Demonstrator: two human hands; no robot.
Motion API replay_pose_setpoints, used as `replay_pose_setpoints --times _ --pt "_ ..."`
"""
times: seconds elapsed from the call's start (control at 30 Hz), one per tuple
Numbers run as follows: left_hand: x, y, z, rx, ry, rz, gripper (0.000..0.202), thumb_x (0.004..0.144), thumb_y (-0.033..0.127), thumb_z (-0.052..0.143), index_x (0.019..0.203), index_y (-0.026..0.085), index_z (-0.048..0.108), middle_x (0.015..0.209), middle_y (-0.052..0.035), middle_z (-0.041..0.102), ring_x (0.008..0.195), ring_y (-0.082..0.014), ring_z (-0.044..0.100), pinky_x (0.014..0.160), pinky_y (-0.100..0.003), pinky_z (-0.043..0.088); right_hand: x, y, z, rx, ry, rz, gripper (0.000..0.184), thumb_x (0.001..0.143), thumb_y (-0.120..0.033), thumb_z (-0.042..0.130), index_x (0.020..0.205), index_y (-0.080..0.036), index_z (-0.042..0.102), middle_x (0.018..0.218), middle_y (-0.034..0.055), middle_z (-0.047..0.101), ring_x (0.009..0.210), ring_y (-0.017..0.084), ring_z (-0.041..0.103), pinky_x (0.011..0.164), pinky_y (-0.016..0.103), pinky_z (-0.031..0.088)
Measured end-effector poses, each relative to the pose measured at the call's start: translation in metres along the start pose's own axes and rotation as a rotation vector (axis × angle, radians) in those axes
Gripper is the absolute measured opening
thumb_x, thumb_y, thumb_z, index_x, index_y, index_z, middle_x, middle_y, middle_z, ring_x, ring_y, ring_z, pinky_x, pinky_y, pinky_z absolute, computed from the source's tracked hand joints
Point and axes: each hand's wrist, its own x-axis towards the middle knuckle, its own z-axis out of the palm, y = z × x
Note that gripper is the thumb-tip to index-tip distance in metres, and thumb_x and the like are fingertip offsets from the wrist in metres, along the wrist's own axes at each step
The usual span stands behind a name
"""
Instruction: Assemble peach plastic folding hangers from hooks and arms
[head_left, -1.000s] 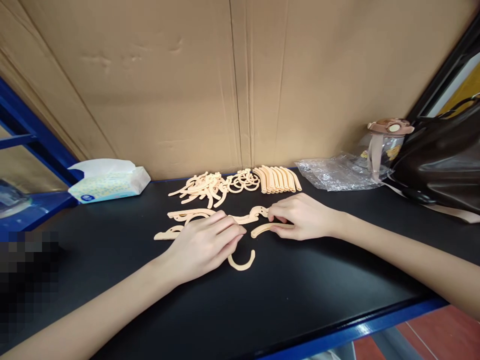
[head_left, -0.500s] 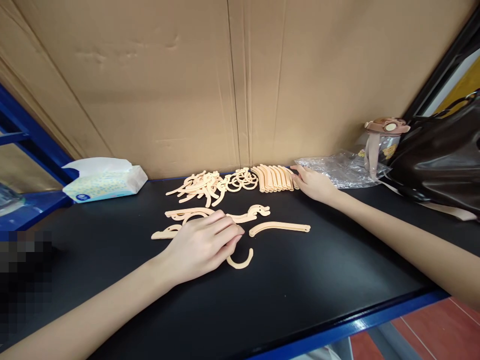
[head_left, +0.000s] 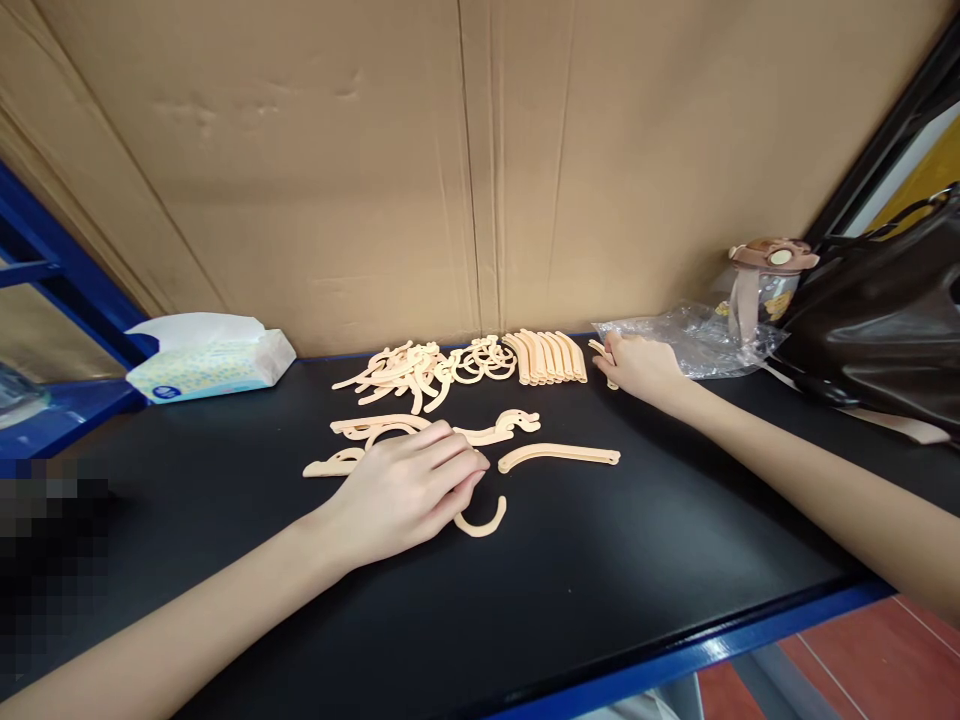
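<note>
My left hand (head_left: 409, 490) lies on the black tabletop (head_left: 600, 560) with curled fingers resting on a tan curved hook piece (head_left: 480, 522), next to several flat tan cut-out pieces (head_left: 382, 430). My right hand (head_left: 637, 365) is at the back right, fingers pinched on one curved tan strip (head_left: 602, 352) pulled off the end of a row of stacked strips (head_left: 547, 357). A long curved strip (head_left: 559, 456) lies loose between both hands.
Piles of tan hooks (head_left: 401, 373) and rings (head_left: 486, 360) lie along the cardboard back wall (head_left: 480, 170). A tissue pack (head_left: 206, 360) sits at the left. At the right are a clear plastic bag (head_left: 690, 340), a bottle (head_left: 765, 275) and a dark bag (head_left: 877, 320).
My right hand let go of the long curved strip in the middle, reached back to the row of stacked strips and picked one off its right end. My left hand stayed put.
</note>
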Motion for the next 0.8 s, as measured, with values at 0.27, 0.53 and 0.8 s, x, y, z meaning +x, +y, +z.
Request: replay_pose_setpoints --times 0.27,0.53,0.8 --pt "0.001 0.0 -0.001 0.002 0.0 -0.01 0.017 0.093 0.017 0.046 0.094 0.017 0.062 0.085 -0.0007 0.066 0.078 -0.015 0.056 0.063 -0.025 0.042 -0.004 -0.006 -0.014 0.09 0.05 0.053 0.025 0.078 -0.025 0.049 0.102 -0.017 0.049 0.079 0.0083 0.068 0.073 0.027 0.063 0.058 0.031 0.038" --pt "-0.001 0.001 -0.001 -0.017 0.083 -0.194 0.027 0.091 0.025 0.05 0.117 0.016 0.05 0.095 -0.002 0.066 0.078 -0.0137 0.061 0.066 -0.023 0.047 -0.053 -0.042 -0.044 0.536 0.275 -0.506 0.025 0.078 -0.019 0.049 0.101 -0.02 0.042 0.072 -0.0022 0.06 0.055 0.011 0.051 0.056 0.024 0.038" --pt "-0.001 -0.001 -0.002 -0.037 -0.013 -0.139 0.021 0.095 0.031 0.044 0.104 0.018 0.058 0.088 -0.0019 0.063 0.077 -0.0144 0.059 0.061 -0.023 0.044 -0.101 -0.07 -0.061 0.421 -0.045 -1.033 0.023 0.073 -0.008 0.048 0.091 -0.02 0.043 0.074 -0.0037 0.053 0.056 0.008 0.04 0.054 0.021 0.029"
